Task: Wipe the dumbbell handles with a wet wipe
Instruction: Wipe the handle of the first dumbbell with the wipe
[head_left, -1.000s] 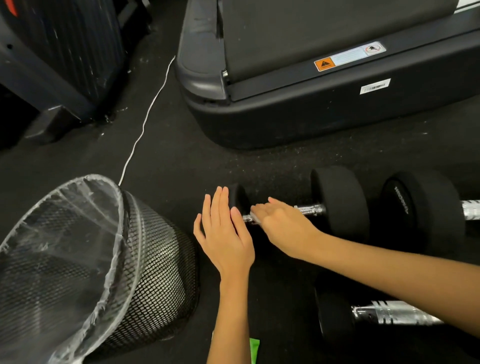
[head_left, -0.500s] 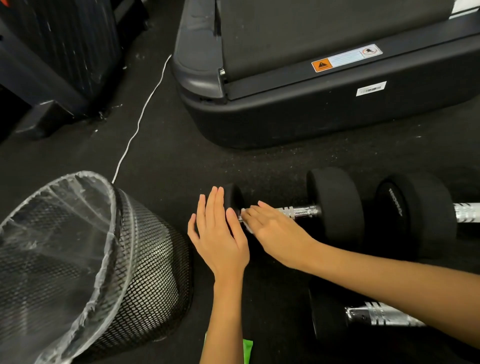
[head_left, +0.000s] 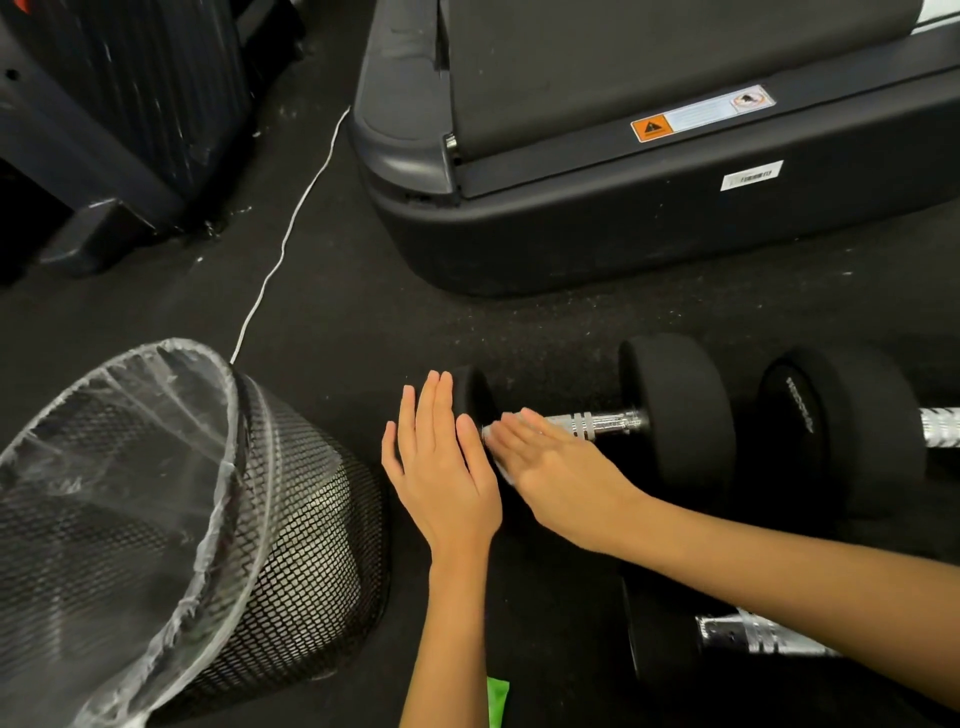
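A black dumbbell (head_left: 675, 410) with a chrome handle (head_left: 597, 423) lies on the dark floor. My left hand (head_left: 441, 467) is flat with straight fingers against its left weight head. My right hand (head_left: 550, 473) lies over the left part of the handle with fingers nearly straight, pressing a white wet wipe (head_left: 506, 475) onto the metal; only slivers of the wipe show. A second dumbbell (head_left: 841, 426) lies to the right and a third (head_left: 748, 631) is nearer me, partly under my right forearm.
A black mesh bin (head_left: 291, 545) with a clear liner stands tilted at the left, close to my left hand. A treadmill base (head_left: 623, 228) blocks the far side. A white cable (head_left: 280, 249) runs across the floor. A green packet (head_left: 497, 696) lies by my left forearm.
My right hand slid slightly left along the handle and flattened, baring more chrome on the right. My left hand stayed against the weight head.
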